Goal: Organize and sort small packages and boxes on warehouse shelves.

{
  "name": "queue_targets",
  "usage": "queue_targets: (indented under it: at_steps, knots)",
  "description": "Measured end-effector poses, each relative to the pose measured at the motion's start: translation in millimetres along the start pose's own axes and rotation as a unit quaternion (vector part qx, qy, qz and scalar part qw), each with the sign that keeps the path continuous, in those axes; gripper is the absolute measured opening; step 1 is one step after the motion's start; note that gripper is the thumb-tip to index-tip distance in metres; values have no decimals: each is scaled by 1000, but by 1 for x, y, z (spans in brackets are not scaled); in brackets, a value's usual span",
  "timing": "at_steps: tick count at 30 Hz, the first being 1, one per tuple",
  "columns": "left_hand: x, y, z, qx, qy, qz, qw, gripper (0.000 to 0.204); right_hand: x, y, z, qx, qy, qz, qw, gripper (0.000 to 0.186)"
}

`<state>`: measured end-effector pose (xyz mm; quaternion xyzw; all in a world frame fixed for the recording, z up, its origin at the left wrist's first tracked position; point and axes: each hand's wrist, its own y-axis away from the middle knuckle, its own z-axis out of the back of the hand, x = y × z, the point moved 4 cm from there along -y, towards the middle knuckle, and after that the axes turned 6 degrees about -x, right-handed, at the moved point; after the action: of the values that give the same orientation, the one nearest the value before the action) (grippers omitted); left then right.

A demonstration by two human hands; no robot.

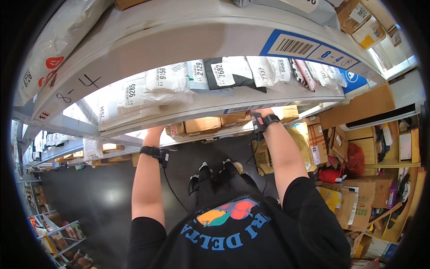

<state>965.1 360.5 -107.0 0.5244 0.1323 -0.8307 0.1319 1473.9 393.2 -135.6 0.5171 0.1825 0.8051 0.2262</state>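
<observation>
Both my arms reach forward into a lower shelf level, beneath the edge of a white metal shelf (pixel 179 120). My left hand (pixel 155 131) is at the left of that level, close to a small brown carton (pixel 175 130). On the right, my right hand (pixel 263 111) goes in beside a row of brown cardboard boxes (pixel 203 124). The shelf edge hides the fingers of both hands, so whether they grip anything does not show. Each wrist wears a black strap with a small cabled device.
Labelled white plastic mailers (pixel 168 77) and a black mailer (pixel 229 74) stand on the shelf above my hands. A thick upper shelf beam (pixel 188 38) crosses the top. Gold padded envelopes (pixel 298 139) lie at right, near stacked cartons (pixel 376 188). Dark floor (pixel 98 193) extends left.
</observation>
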Motion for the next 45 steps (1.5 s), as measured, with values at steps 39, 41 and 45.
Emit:
queue_targets:
  at_steps: [39,41,45]
  knots:
    - [4,-14,-17,-61,-32,-34,997,45,-57,-149,188,-219,271,21,937,58]
    - [7,-13,-11,-66,-31,-31,997,45,-64,-147,170,-200,217,37,955,58]
    - [7,-11,-13,-62,-25,-29,997,45,-75,-139,125,-140,87,59,985,57]
